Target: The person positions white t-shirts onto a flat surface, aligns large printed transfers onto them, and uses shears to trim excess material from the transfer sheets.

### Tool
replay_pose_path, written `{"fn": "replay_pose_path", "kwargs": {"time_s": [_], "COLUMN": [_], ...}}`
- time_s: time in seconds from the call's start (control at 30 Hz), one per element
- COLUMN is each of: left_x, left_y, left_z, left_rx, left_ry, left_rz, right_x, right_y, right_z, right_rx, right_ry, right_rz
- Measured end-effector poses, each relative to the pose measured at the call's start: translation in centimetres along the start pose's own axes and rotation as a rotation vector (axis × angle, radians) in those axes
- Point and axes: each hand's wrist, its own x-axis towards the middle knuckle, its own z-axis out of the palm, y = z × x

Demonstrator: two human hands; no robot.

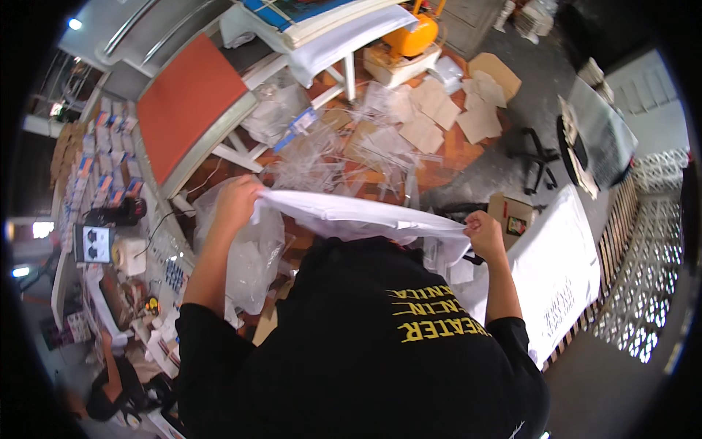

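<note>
Head view, and both hands were on the white cloth! It was drawn out sideways just beyond the person's black shirt, right of the red-topped worktop and on its near side. The left hand, just off that worktop's near end, had its grip clamped on one end of the cloth; the right hand, well to the worktop's right, had thumb and fingers pinched together on the other. Soft folds ran between the two. Below the left hand, on the worktop's near side, sat a clear plastic bag. Far right of the worktop, close by the right hand, came a cardboard box, then a white fabric piece with dark print. And what a litter right of the worktop: clear plastic strips over the wooden floor, brown sheets farther along, a yellow-orange tank beyond! Left of the worktop, rows of small packages; nearer the person, a lit screen.
</note>
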Motion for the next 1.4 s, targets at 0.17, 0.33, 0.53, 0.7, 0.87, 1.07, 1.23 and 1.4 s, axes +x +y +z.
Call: {"fn": "replay_pose_path", "kwargs": {"time_s": [0.17, 0.33, 0.53, 0.7, 0.87, 1.07, 1.23, 1.4], "left_x": [6.2, 19.7, 33.5, 29.4, 25.9, 31.6, 35.4, 42.5], "left_y": [3.0, 2.9, 15.6, 21.7, 10.0, 7.8, 9.6, 7.9], "left_z": [-1.2, -2.0, -16.6, -1.8, -1.5, -9.7, -13.3, -15.8], "left_rx": [-0.295, -0.121, 0.048, 0.158, -0.289, 0.086, 0.396, 0.786], "left_ry": [0.067, -0.017, 0.190, -0.337, -0.242, 0.104, 0.210, 0.350], "left_rz": [-0.171, -0.023, 0.369, 0.600, 0.203, 0.285, 0.203, 0.073], "right_x": [2.8, 11.4, 14.1, 12.2, 13.9, 22.7, 25.2, 26.6], "right_y": [1.2, 2.3, -3.2, 7.5, 15.7, 0.8, -5.7, -5.7], "right_z": [-2.5, -10.9, -40.8, -33.1, -27.5, -34.2, -33.1, -39.1], "right_rx": [-0.227, -0.360, -0.554, -0.685, -0.838, -0.580, -0.446, -0.196], "right_ry": [0.424, 0.432, 0.784, 0.549, -0.077, 0.570, 0.428, 0.664], "right_rz": [-0.211, -0.197, -0.547, -0.225, 0.194, -0.407, -0.024, -0.444]}}
